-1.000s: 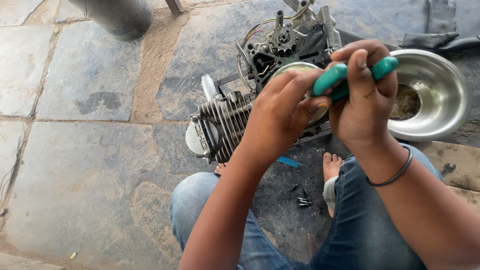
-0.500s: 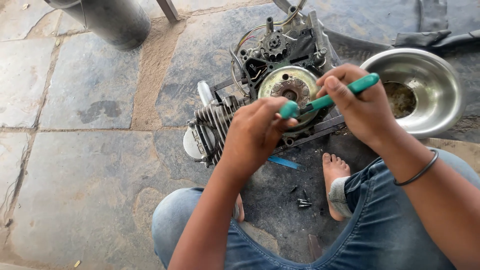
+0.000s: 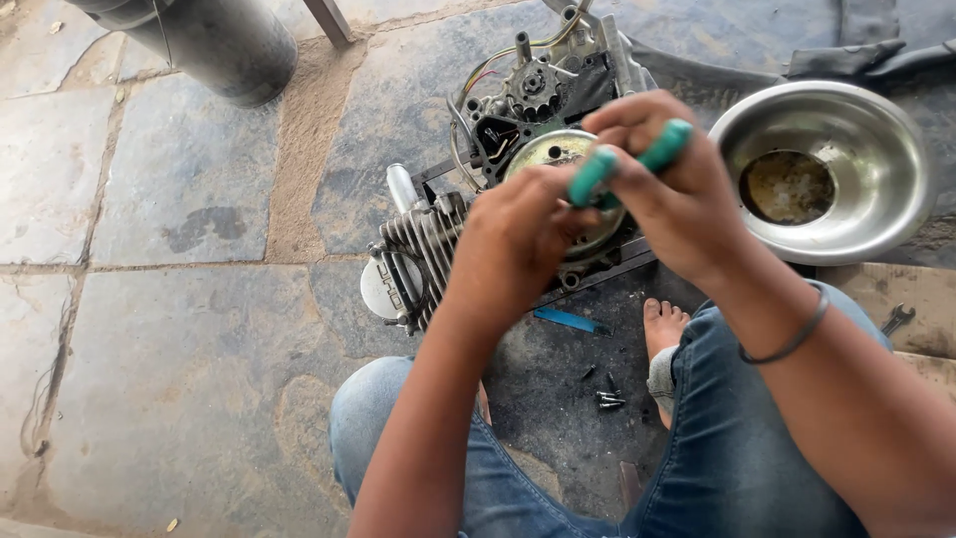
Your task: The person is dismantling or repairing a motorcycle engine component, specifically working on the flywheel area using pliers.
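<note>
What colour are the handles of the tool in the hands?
Green-teal handles, gripped by the right hand, seen best in the head view.

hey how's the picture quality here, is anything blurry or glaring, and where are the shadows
Head view: even daylight, mostly sharp; the right hand and its green-handled tool show slight motion smear, as does the left hand. The steel bowl catches soft glare on its rim. Shadow pools under the engine and between the knees; wide-angle bending curves the stone floor joints near the edges.

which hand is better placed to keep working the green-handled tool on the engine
Right, probably. The right hand already grips the green-handled tool over the engine, while the left hand rests lower on it, seemingly steadying.
</note>
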